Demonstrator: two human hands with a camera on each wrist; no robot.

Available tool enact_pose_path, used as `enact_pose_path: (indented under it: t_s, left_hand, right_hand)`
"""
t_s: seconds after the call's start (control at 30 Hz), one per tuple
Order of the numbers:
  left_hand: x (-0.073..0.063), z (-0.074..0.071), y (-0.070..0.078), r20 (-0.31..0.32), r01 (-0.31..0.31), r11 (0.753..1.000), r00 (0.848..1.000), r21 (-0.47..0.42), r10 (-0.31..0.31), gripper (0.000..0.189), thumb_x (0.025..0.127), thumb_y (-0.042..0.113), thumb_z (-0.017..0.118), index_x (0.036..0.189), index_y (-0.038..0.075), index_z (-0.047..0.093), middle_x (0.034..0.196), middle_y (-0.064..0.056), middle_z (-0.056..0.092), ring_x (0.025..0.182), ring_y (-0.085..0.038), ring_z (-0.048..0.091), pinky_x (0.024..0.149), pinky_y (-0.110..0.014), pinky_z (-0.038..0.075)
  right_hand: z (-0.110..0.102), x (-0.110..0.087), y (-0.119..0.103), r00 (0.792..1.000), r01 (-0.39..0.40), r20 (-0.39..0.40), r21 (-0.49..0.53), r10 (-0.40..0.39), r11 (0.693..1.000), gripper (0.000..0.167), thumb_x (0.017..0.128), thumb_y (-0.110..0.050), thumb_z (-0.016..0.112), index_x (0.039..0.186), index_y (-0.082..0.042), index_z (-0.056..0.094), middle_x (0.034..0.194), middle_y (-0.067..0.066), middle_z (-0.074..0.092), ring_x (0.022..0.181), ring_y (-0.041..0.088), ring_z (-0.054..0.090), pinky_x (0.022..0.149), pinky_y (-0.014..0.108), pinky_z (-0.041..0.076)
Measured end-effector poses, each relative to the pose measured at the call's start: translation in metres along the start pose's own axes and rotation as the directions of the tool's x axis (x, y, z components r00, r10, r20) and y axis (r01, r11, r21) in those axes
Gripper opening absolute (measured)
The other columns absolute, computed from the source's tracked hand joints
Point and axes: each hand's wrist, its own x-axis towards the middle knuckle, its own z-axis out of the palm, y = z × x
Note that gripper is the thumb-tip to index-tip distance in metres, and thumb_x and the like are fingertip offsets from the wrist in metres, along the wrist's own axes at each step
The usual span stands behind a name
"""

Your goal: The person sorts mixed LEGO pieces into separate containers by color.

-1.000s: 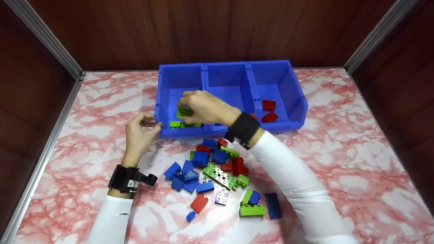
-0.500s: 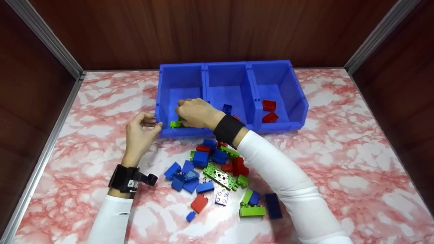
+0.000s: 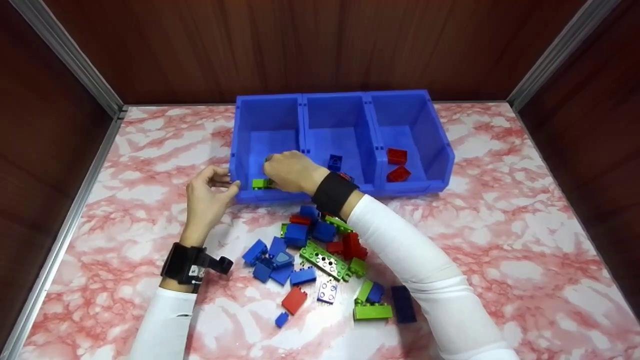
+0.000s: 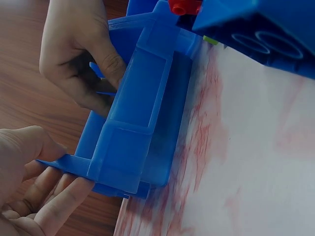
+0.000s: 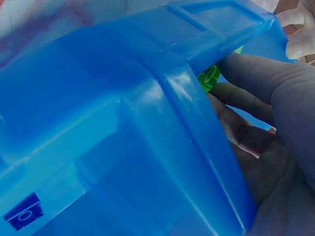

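Note:
In the head view a blue bin with three compartments (image 3: 341,135) stands at the back of the table. My left hand (image 3: 204,200) pinches the rim of its left side wall, thumb on one face and fingers on the other. My right hand (image 3: 292,172) is down in the left compartment with its fingers curled. A green brick (image 5: 209,77) shows between that thumb and index finger in the right wrist view, partly hidden by the bin wall. Another green brick (image 3: 260,183) lies left of the right hand. The front wall hides the right fingertips in the left wrist view.
A loose pile of blue, red and green bricks (image 3: 296,235) lies in front of the bin, with a long green plate (image 3: 325,261) among them. A dark blue brick (image 3: 335,162) is in the middle compartment. Two red bricks (image 3: 397,156) sit in the right one.
My right hand has lowered deeper into the left compartment with the green brick, its wrist shifting left and uncovering the middle compartment's bricks. My left hand has stayed at the bin's rim.

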Motion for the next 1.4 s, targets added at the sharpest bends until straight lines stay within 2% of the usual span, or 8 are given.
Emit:
enact_pose_path:
  t_s: [0.37, 0.53, 0.63, 0.83, 0.97, 1.1, 1.27, 1.4]
  left_hand:
    - [0.0, 0.001, 0.0, 0.014, 0.016, 1.0, 1.0, 0.004, -0.016, 0.024, 0.088, 0.0, 0.077, 0.11, -0.005, 0.07, 0.108, -0.022, 0.075, 0.089, -0.018, 0.065, 0.083, -0.025, 0.057]
    - [0.001, 0.001, 0.0, 0.023, 0.02, 1.0, 1.0, 0.005, -0.02, 0.024, 0.088, 0.0, 0.077, 0.111, -0.005, 0.069, 0.108, -0.022, 0.075, 0.09, -0.019, 0.066, 0.084, -0.024, 0.056]
    - [0.0, 0.002, 0.0, 0.001, 0.006, 1.0, 1.0, 0.001, -0.006, 0.022, 0.087, 0.0, 0.078, 0.108, -0.004, 0.071, 0.106, -0.022, 0.076, 0.086, -0.012, 0.065, 0.083, -0.023, 0.056]
    - [0.0, 0.002, -0.001, -0.02, -0.007, 1.0, 1.0, 0.001, 0.007, 0.022, 0.086, 0.0, 0.079, 0.106, -0.005, 0.072, 0.104, -0.022, 0.077, 0.082, -0.007, 0.063, 0.08, -0.022, 0.056]
    - [0.0, 0.0, 0.0, -0.005, -0.005, 1.0, 1.0, 0.005, 0.005, 0.024, 0.087, 0.001, 0.079, 0.108, -0.006, 0.071, 0.105, -0.022, 0.076, 0.085, -0.012, 0.064, 0.08, -0.02, 0.056]
    - [0.001, 0.0, 0.0, -0.003, -0.004, 1.0, 1.0, 0.005, 0.004, 0.024, 0.087, 0.001, 0.078, 0.108, -0.006, 0.07, 0.106, -0.022, 0.076, 0.087, -0.016, 0.065, 0.081, -0.021, 0.057]
    - [0.0, 0.0, 0.0, -0.002, 0.006, 1.0, 1.0, 0.003, -0.006, 0.025, 0.087, 0.001, 0.078, 0.109, -0.006, 0.07, 0.107, -0.022, 0.076, 0.088, -0.018, 0.065, 0.084, -0.029, 0.059]
    - [-0.001, 0.001, 0.0, 0.008, 0.016, 1.0, 1.0, 0.006, -0.016, 0.025, 0.088, 0.001, 0.077, 0.111, -0.006, 0.07, 0.108, -0.022, 0.075, 0.09, -0.019, 0.066, 0.082, -0.02, 0.056]
  right_hand:
    - [-0.019, -0.025, 0.009, 0.981, 0.116, -0.167, 0.082, -0.101, 0.99, 0.032, 0.103, -0.031, 0.068, 0.126, -0.009, 0.074, 0.113, 0.011, 0.071, 0.096, 0.026, 0.073, 0.084, 0.039, 0.065]
    - [-0.029, -0.057, 0.016, 0.957, 0.179, -0.251, 0.132, -0.142, 0.975, 0.037, 0.102, -0.029, 0.07, 0.132, -0.008, 0.071, 0.114, 0.013, 0.072, 0.095, 0.025, 0.071, 0.078, 0.035, 0.065]
    - [-0.032, -0.081, 0.021, 0.936, 0.209, -0.314, 0.139, -0.156, 0.968, 0.038, 0.101, -0.03, 0.071, 0.132, -0.008, 0.071, 0.113, 0.013, 0.072, 0.094, 0.024, 0.071, 0.078, 0.035, 0.065]
    - [-0.021, -0.128, 0.037, 0.901, 0.245, -0.398, 0.141, -0.171, 0.959, 0.037, 0.1, -0.031, 0.073, 0.129, -0.008, 0.073, 0.11, 0.012, 0.072, 0.091, 0.024, 0.072, 0.076, 0.036, 0.066]
    - [-0.005, -0.152, 0.048, 0.901, 0.239, -0.403, 0.159, -0.158, 0.958, 0.036, 0.098, -0.03, 0.076, 0.126, -0.007, 0.074, 0.107, 0.012, 0.072, 0.088, 0.024, 0.072, 0.072, 0.035, 0.066]
    - [0.014, -0.164, 0.054, 0.918, 0.219, -0.368, 0.168, -0.145, 0.961, 0.036, 0.094, -0.026, 0.08, 0.124, -0.008, 0.075, 0.107, 0.011, 0.072, 0.086, 0.023, 0.073, 0.069, 0.034, 0.066]
    - [0.034, -0.164, 0.053, 0.948, 0.183, -0.289, 0.166, -0.129, 0.969, 0.04, 0.09, -0.021, 0.084, 0.127, -0.012, 0.074, 0.107, 0.009, 0.073, 0.086, 0.022, 0.073, 0.066, 0.034, 0.065]
    - [0.044, -0.155, 0.049, 0.962, 0.162, -0.239, 0.106, -0.133, 0.981, 0.041, 0.092, -0.019, 0.082, 0.131, -0.014, 0.073, 0.108, 0.008, 0.075, 0.088, 0.022, 0.074, 0.057, 0.029, 0.061]
